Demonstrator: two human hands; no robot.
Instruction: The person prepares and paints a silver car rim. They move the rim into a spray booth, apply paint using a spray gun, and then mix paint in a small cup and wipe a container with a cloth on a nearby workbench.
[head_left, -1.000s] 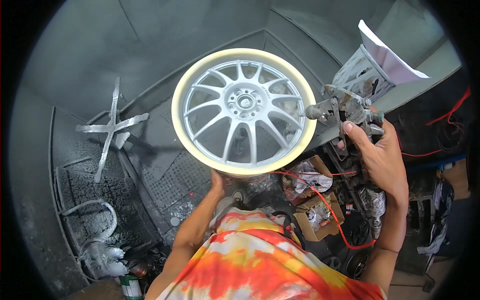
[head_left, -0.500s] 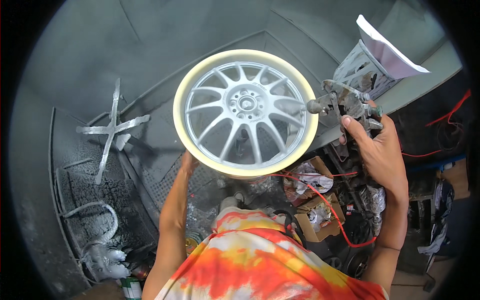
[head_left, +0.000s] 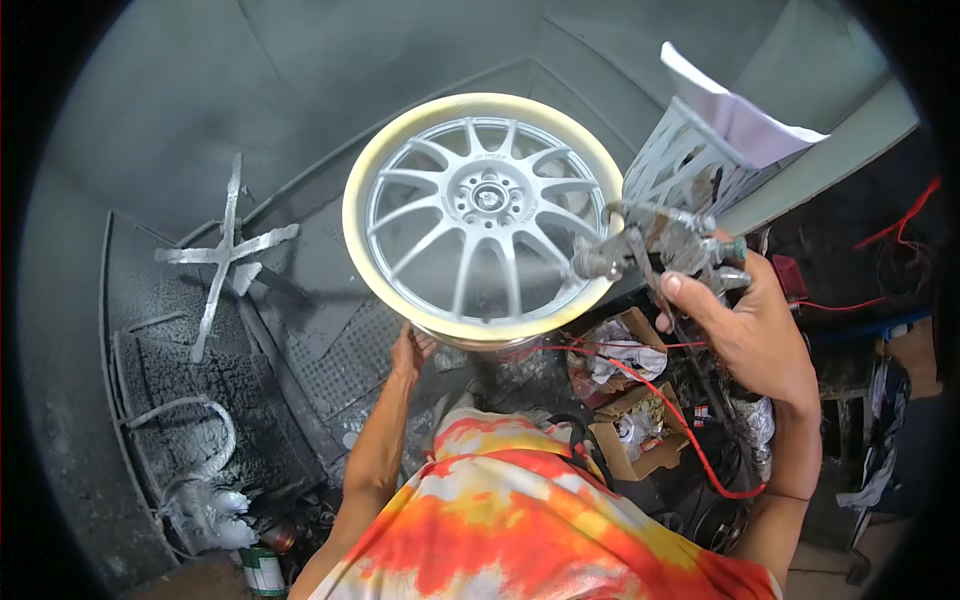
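A silver multi-spoke car wheel [head_left: 460,236] lies face up in front of me, its wide outer lip pale yellow. My right hand [head_left: 755,335] is closed round a paint-crusted spray gun [head_left: 685,240]. The gun's nozzle points left, over the wheel's right side, and a faint haze hangs over the spokes there. Below the near left edge of the wheel is my left hand [head_left: 408,355]. Its fingers look stretched out and apart, close up against the underside of the rim, which partly hides their tips. What holds the wheel up is mostly hidden beneath it.
A paint-spattered cross-shaped stand [head_left: 226,255] is at the left. To the right, a whitish basket [head_left: 680,160] holds a sheet of paper [head_left: 735,115]. Cardboard boxes [head_left: 640,440] and a red hose [head_left: 690,455] lie below right. A green-and-white can [head_left: 263,570] stands lower left.
The wheel has turned anticlockwise. My left hand has moved right along its near edge. My right hand has brought the spray gun left and slightly down, further over the wheel.
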